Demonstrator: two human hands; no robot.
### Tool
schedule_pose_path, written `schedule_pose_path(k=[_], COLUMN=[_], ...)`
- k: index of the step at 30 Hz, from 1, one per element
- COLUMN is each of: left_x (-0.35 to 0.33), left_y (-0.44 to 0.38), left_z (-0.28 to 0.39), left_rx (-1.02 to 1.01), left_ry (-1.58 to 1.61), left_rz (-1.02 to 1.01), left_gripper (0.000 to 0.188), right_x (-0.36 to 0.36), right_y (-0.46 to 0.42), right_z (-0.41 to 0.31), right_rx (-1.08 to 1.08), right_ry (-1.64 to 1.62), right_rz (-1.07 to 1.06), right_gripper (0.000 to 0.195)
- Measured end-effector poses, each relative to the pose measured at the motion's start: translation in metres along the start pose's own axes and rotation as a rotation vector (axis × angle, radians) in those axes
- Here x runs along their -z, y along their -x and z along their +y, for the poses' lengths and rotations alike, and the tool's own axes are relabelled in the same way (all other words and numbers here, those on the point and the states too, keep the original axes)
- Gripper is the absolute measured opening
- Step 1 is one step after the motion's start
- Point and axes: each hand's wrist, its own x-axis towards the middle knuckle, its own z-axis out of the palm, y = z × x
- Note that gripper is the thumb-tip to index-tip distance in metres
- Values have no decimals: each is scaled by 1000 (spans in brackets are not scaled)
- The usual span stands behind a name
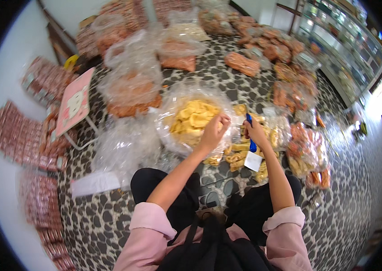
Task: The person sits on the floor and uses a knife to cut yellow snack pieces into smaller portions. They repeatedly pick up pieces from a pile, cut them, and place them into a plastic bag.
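In front of my knees stands a large clear plastic bag [164,125], its mouth spread wide around a heap of yellow chips [194,115]. My left hand [216,130] is over the bag's right rim with its fingers curled; whether it pinches anything is too blurred to tell. Just right of it, my right hand [257,132] grips a slim blue hand tool [252,145], held roughly upright; its exact kind is unclear. Small packs of yellow chips [236,159] lie beneath and around my right hand. A square white paper [253,161] rests on them.
Crumpled clear plastic [126,145] and bags of orange snacks [133,88] lie left. A pink folding table [76,101] stands near stacked packs [21,135]. More snack packs [302,149] lie right, before a glass display case [343,50].
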Motion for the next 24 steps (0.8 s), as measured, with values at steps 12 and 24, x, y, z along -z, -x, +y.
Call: schedule_pose_path(k=[12, 24], left_x=[-219, -231], left_y=[56, 25], left_z=[-186, -161], left_rx=[200, 191], left_ry=[-624, -987], left_rz=[-410, -518], left_gripper=[28, 29], right_x=[51, 57], right_y=[58, 21], right_z=[227, 231], right_rx=[-704, -397], right_ry=[28, 55], right_rz=[382, 421], right_gripper=[20, 21])
